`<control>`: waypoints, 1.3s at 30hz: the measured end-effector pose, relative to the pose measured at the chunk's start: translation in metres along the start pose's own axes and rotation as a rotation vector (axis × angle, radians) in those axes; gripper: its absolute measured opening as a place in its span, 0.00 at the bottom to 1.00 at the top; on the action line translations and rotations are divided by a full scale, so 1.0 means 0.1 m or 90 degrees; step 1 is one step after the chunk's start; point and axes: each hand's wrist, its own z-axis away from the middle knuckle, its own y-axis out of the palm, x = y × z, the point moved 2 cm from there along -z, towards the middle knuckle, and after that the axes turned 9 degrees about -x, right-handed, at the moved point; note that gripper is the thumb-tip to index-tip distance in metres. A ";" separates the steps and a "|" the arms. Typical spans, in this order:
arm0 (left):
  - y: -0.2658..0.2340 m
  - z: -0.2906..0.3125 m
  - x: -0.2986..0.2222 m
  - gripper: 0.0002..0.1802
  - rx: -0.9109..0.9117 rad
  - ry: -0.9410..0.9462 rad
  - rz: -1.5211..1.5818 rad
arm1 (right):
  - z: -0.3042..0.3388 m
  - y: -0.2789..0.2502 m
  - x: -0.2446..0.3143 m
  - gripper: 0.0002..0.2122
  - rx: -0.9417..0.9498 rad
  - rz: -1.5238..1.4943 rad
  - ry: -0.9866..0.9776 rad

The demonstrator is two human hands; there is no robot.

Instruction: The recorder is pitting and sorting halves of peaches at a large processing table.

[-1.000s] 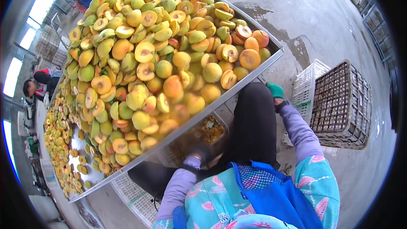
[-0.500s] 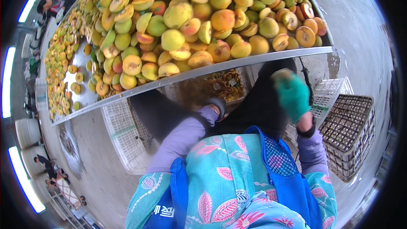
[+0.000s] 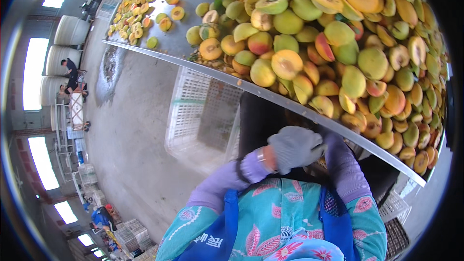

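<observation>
My left hand (image 3: 296,149), in a grey knitted glove, is just below the metal table's near edge. Its fingers are curled; whatever they hold, if anything, is hidden. Close against them is my right forearm (image 3: 340,164) in a purple sleeve, reaching toward the table edge. My right hand itself is out of sight there. Above both arms, the metal table (image 3: 290,104) carries a heap of yellow and green peaches (image 3: 287,64), many cut in half with their pit hollows showing. No peach can be made out in my left hand.
A white plastic crate (image 3: 181,116) stands on the floor left of my legs. More crates (image 3: 394,210) are at the lower right. Large white tubs (image 3: 60,60), a cart (image 3: 77,108) and people (image 3: 71,72) are off to the left.
The view has swung left. My grey-gloved left hand has come into sight with fingers curled. My green-gloved right hand has moved inward from over the right thigh and out of sight.
</observation>
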 end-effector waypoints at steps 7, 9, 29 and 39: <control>-0.88 1.13 1.27 0.12 -0.335 -0.604 0.135 | -0.01 -0.01 -0.18 0.10 -0.010 -0.018 0.097; -0.60 1.20 1.55 0.21 -0.011 -0.614 -0.342 | 0.14 -0.08 -0.24 0.10 -0.039 -0.024 0.123; 0.67 1.64 2.78 0.21 -0.047 -0.276 -0.259 | 1.55 -2.52 1.25 0.11 -0.197 -0.490 0.091; -0.79 0.99 0.40 0.12 -0.477 -0.257 -0.123 | 1.79 -2.46 0.55 0.19 -0.096 -0.422 0.346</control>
